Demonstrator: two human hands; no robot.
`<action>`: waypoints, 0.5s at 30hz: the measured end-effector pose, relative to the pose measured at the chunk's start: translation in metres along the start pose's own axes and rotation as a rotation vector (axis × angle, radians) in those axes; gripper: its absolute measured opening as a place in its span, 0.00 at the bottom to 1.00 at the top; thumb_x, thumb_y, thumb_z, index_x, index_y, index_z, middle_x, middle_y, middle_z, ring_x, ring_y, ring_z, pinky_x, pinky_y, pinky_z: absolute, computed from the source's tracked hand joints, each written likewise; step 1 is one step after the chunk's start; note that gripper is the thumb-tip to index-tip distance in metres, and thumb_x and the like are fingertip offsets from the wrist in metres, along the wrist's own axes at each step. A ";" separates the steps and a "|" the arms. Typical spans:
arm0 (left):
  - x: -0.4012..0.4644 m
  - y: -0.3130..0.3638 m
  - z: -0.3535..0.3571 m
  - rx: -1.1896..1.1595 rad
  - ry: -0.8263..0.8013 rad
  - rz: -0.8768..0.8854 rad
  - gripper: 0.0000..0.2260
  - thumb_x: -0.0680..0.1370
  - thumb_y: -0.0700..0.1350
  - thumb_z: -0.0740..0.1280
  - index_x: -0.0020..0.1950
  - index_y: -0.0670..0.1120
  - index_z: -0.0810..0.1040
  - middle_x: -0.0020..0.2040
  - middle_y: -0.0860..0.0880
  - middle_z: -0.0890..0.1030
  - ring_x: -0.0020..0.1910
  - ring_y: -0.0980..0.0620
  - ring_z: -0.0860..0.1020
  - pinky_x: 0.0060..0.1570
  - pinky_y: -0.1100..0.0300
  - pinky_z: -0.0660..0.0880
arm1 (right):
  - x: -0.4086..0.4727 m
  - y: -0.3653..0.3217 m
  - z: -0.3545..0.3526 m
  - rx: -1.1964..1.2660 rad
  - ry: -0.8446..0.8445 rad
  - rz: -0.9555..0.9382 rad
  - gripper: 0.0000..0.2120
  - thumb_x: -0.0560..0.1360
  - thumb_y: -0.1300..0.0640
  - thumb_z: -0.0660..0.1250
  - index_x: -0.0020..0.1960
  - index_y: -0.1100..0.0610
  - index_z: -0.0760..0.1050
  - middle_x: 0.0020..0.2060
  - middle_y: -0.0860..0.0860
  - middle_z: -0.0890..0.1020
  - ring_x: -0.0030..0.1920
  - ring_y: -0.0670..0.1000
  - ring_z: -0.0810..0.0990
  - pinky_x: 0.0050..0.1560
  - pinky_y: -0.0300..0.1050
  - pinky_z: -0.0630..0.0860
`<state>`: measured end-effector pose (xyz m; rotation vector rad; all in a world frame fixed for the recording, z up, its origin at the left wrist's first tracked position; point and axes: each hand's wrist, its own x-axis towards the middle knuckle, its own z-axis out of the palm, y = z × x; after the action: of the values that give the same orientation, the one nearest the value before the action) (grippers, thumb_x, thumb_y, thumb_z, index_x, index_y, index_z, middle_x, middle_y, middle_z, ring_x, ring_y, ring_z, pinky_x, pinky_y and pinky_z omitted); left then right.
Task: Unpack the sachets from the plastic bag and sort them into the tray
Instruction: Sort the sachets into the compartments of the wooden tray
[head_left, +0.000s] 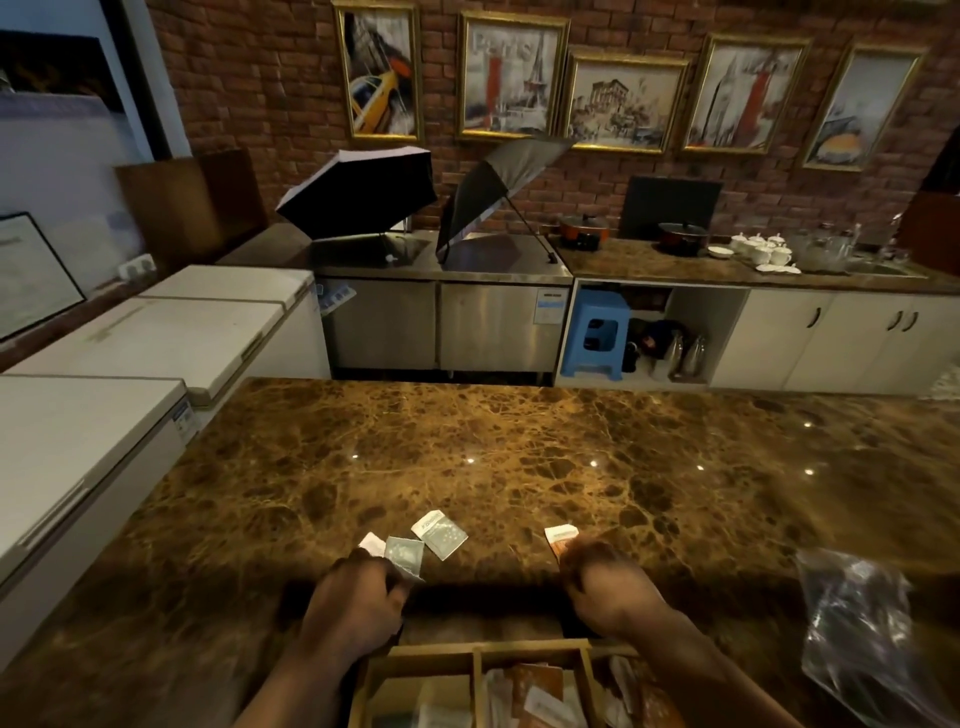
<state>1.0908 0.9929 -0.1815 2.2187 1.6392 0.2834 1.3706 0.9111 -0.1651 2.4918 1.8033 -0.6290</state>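
A wooden tray (475, 656) with dividers sits at the near edge of the marble counter, with sachets of several kinds in its compartments. Just beyond it, my left hand (353, 603) has curled fingers that pinch a pale sachet (402, 553). A small white sachet (372, 543) and a larger white sachet (440, 533) lie beside that one. My right hand (605, 582) curls over an orange-and-white sachet (560, 538) on the counter. The clear plastic bag (862, 634) lies crumpled at the right.
The brown marble counter (519, 457) stretches far ahead. White chest freezers (104, 415) stand along the left. A steel counter with two open umbrellas (358, 197), pots and cups stands by the brick wall behind.
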 end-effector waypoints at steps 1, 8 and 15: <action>-0.001 0.000 0.001 -0.011 -0.002 0.002 0.13 0.76 0.58 0.66 0.55 0.55 0.84 0.56 0.54 0.84 0.54 0.52 0.81 0.52 0.58 0.77 | -0.001 0.001 0.000 0.005 -0.005 0.018 0.21 0.83 0.50 0.62 0.75 0.53 0.69 0.72 0.54 0.75 0.71 0.53 0.74 0.71 0.48 0.71; -0.007 0.006 0.006 -0.019 -0.039 0.003 0.13 0.77 0.60 0.62 0.55 0.59 0.82 0.55 0.54 0.84 0.54 0.51 0.80 0.55 0.55 0.77 | -0.006 0.001 0.004 -0.026 -0.090 -0.067 0.21 0.83 0.42 0.57 0.74 0.46 0.71 0.73 0.52 0.71 0.72 0.54 0.71 0.72 0.51 0.69; -0.016 0.005 0.010 -0.068 -0.014 -0.071 0.12 0.79 0.54 0.63 0.58 0.56 0.82 0.59 0.53 0.83 0.59 0.48 0.79 0.58 0.52 0.76 | -0.012 -0.005 0.008 -0.029 -0.070 -0.021 0.21 0.82 0.42 0.60 0.70 0.51 0.72 0.66 0.54 0.78 0.65 0.56 0.77 0.66 0.52 0.74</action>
<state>1.0939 0.9750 -0.1882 2.1033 1.6719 0.2996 1.3610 0.9002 -0.1675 2.4034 1.8035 -0.6766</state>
